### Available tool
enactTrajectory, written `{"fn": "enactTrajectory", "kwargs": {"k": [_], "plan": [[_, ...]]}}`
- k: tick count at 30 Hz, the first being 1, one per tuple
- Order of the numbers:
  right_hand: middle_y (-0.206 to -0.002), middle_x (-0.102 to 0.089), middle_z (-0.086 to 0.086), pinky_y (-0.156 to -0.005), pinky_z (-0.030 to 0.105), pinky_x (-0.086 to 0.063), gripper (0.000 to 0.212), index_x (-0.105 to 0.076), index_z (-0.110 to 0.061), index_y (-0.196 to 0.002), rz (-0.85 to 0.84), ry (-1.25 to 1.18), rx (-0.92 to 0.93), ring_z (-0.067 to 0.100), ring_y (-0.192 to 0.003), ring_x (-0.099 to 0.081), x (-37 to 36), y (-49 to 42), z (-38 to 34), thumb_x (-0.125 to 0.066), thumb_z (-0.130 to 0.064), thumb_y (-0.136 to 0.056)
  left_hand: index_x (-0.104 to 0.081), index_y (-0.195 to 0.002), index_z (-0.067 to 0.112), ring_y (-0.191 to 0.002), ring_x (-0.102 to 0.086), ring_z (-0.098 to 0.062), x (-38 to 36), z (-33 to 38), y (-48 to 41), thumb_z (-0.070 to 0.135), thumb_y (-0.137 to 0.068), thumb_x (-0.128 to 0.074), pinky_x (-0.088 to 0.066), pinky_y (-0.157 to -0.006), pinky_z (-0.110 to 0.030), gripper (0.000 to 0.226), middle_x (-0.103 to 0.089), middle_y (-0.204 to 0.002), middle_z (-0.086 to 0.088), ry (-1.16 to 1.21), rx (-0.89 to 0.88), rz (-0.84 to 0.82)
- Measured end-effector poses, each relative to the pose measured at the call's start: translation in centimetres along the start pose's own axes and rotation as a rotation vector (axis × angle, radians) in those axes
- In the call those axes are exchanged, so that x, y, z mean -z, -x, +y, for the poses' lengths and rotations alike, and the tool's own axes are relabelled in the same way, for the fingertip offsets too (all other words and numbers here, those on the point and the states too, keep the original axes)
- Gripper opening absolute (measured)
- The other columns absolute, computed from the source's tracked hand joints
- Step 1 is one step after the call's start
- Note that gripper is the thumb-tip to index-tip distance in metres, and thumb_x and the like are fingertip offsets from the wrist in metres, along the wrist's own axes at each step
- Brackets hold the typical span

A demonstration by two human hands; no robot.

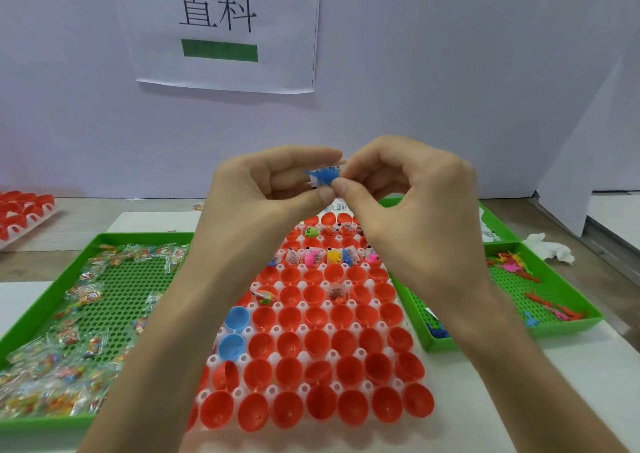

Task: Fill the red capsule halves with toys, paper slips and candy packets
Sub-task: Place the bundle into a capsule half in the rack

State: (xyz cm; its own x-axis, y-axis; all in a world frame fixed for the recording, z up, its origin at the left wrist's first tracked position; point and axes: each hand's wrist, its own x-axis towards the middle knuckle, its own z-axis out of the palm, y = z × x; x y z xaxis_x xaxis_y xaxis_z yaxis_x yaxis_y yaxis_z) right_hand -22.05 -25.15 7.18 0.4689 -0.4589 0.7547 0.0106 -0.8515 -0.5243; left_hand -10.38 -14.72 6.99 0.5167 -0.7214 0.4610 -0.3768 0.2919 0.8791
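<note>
Both hands are raised above the white holder tray (304, 305) of red capsule halves (343, 343). My left hand (273, 189) and my right hand (408, 189) meet fingertip to fingertip and together pinch a small blue toy (323, 176) with a white paper slip (325, 170) behind it. The far rows of capsule halves hold toys and slips (313, 257); most near rows are empty. Two blue capsule halves (236, 317) sit at the holder's left edge.
A green tray (52, 300) on the left holds many clear candy packets (69, 345). A green tray (571, 324) on the right holds coloured toys (512, 262). Another holder of red halves (24, 210) lies far left. A crumpled tissue (550, 248) lies far right. A white wall with a paper sign (221, 26) stands behind.
</note>
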Motion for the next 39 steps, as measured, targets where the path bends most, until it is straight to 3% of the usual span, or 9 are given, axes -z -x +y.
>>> {"fn": "enactTrajectory", "kwargs": {"k": [7,15,21,29,35,39], "plan": [[-0.075,-0.07,-0.008,-0.065,0.014,-0.053,0.007,-0.074,-0.013,-0.081,-0.07,0.004,0.002,0.007,-0.07,-0.066,0.5,-0.3,0.2,-0.079,-0.009,-0.083,-0.074,-0.102,0.027,-0.089,-0.075,-0.008,0.1,0.2,0.0,0.002,-0.092,-0.067,-0.058,-0.077,-0.017,0.027,-0.079,-0.096,0.01,0.022,-0.001,0.006],[-0.093,-0.067,-0.003,-0.074,0.031,-0.057,0.011,-0.071,-0.012,-0.089,-0.241,-0.038,0.056,0.01,-0.082,-0.068,2.3,-1.2,0.9,-0.079,-0.009,-0.083,-0.076,-0.095,0.022,-0.086,-0.076,-0.011,0.4,0.4,0.0,0.001,-0.084,-0.071,-0.059,-0.071,-0.018,0.024,-0.079,-0.089,0.006,0.056,0.019,-0.026],[-0.101,-0.073,-0.006,-0.08,0.03,-0.061,0.03,-0.068,-0.022,-0.113,-0.309,-0.316,-0.123,0.013,-0.086,-0.074,2.4,-1.2,1.2,-0.077,-0.015,-0.086,-0.069,-0.115,0.026,-0.086,-0.076,-0.011,0.8,0.9,0.1,0.018,-0.079,-0.074,-0.057,-0.071,-0.018,0.038,-0.079,-0.092,0.008,0.048,-0.036,-0.033],[-0.101,-0.07,0.001,-0.076,0.03,-0.058,0.014,-0.074,-0.015,-0.098,-0.157,-0.275,0.054,0.02,-0.091,-0.069,1.8,-0.9,0.7,-0.074,-0.006,-0.087,-0.077,-0.085,0.019,-0.088,-0.076,-0.021,0.5,0.7,0.0,0.02,-0.07,-0.073,-0.059,-0.073,-0.022,0.016,-0.079,-0.089,-0.005,0.224,0.034,0.004],[-0.095,-0.073,0.001,-0.077,0.028,-0.059,0.012,-0.074,-0.012,-0.1,-0.151,-0.221,0.084,0.014,-0.086,-0.073,2.0,-0.7,0.4,-0.074,-0.009,-0.089,-0.075,-0.096,0.016,-0.084,-0.077,-0.021,0.8,0.8,-0.1,0.022,-0.068,-0.074,-0.059,-0.069,-0.021,0.028,-0.078,-0.089,-0.005,0.318,0.153,-0.051],[-0.09,-0.074,0.001,-0.075,0.028,-0.059,0.013,-0.075,-0.013,-0.097,-0.177,-0.307,0.066,0.017,-0.081,-0.074,2.4,-0.9,0.4,-0.075,-0.007,-0.086,-0.079,-0.087,0.024,-0.081,-0.077,-0.023,1.2,1.2,0.0,0.033,-0.065,-0.076,-0.059,-0.071,-0.023,0.024,-0.078,-0.088,-0.007,0.231,0.11,-0.102]]}}
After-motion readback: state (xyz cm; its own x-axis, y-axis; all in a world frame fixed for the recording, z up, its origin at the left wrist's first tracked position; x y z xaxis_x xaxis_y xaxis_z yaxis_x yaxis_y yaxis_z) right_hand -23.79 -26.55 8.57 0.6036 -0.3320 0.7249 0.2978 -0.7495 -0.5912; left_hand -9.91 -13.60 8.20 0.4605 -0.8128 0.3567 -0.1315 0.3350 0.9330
